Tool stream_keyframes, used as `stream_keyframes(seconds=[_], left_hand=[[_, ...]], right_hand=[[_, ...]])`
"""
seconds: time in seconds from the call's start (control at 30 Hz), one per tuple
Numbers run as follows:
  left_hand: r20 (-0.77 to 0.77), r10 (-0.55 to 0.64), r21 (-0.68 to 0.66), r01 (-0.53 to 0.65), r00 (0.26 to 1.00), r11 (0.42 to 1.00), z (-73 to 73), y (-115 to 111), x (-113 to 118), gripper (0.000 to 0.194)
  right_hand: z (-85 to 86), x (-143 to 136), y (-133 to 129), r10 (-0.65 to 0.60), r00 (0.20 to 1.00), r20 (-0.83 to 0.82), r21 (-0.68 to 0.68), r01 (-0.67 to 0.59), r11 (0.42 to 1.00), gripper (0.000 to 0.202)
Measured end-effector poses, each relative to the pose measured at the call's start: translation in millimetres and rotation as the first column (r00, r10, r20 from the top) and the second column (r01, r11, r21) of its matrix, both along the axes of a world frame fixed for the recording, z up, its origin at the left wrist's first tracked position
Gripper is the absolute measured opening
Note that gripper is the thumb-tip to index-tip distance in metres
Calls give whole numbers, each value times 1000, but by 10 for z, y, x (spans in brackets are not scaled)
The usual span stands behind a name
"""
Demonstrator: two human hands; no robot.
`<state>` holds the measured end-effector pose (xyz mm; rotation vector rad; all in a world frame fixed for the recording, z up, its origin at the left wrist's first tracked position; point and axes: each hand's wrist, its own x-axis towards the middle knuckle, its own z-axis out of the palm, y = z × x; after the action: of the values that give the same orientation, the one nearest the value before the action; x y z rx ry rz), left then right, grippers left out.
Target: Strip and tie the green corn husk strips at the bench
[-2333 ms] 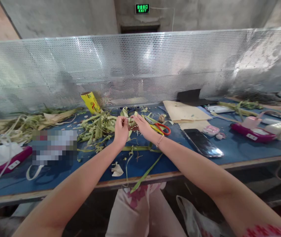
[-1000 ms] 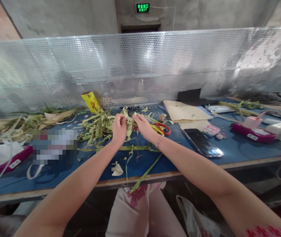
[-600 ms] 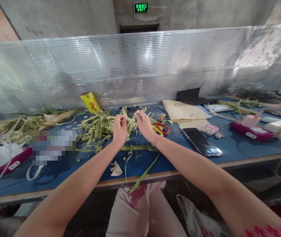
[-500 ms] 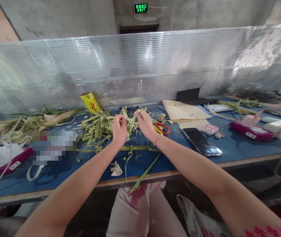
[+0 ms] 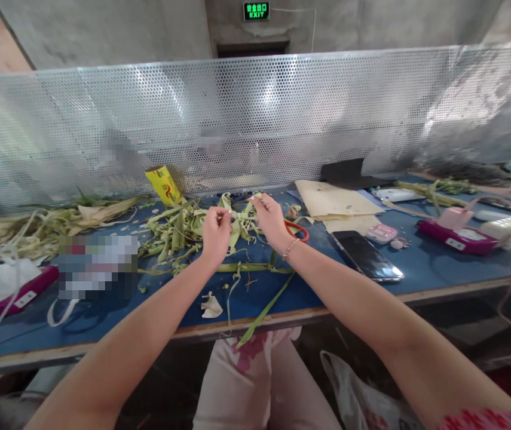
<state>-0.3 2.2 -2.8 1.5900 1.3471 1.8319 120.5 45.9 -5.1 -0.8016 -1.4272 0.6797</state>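
Observation:
Over the blue table, pale green corn-husk-like strips [image 5: 239, 224] stretch between my two hands. My left hand [image 5: 217, 230] pinches one end of the strips, its fingers closed. Slightly higher and to the right, my right hand [image 5: 269, 218] pinches a leafy part between thumb and forefinger. A heap of curled green husk pieces [image 5: 177, 230] lies just left of my left hand. Red-handled scissors [image 5: 299, 230] rest partly hidden behind my right wrist. A long green strip [image 5: 266, 310] hangs over the front table edge below my hands.
A black phone [image 5: 366, 255], a pink case [image 5: 381, 233] and brown paper sheets [image 5: 336, 200] lie to the right. Purple power strips [image 5: 456, 236] sit at both sides. A yellow box [image 5: 164, 185] stands before a perforated metal panel [image 5: 255, 119]. More dry husks [image 5: 89, 218] lie left.
My right hand has moved slightly right and up, away from my left hand, showing more of the strips between them. My left hand has barely moved.

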Motion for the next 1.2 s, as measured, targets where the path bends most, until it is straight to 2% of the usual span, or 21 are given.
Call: stream_keyframes(seconds=[0.2,0.37,0.47,0.67,0.8,0.87,0.93,1.1,1.2], left_hand=[[148,-80,9,79,986,997,-49,62,2,14],[275,-50,19,46,960,999,-67,89,31,12],[347,-75,27,70,935,997,-76,107,32,10],[521,-162,-105,251,838,962,-8,54,53,21],[586,-244,-158,405,773,901,6,12,82,26],[600,-268,-216,475,754,853,-8,6,98,30],[592,-281,-237,497,755,835,-28,10,110,33],[459,-390,-75,472,798,878,-52,24,103,28],[349,-398,-98,456,848,885,-44,21,76,22]], right_hand=[[25,1,-49,-19,999,28,35,18,999,23],[50,-25,-151,-48,999,7,73,48,996,23],[68,-27,-198,-55,998,22,70,53,996,22],[76,-5,-203,-53,998,32,102,50,994,20],[72,-2,-192,-49,998,25,106,46,993,19],[68,-6,-190,-47,999,27,102,44,994,19],[62,-9,-185,-45,998,37,95,42,995,19],[44,-3,-151,-44,998,45,106,39,994,19],[40,14,-121,-81,996,25,126,77,989,20]])
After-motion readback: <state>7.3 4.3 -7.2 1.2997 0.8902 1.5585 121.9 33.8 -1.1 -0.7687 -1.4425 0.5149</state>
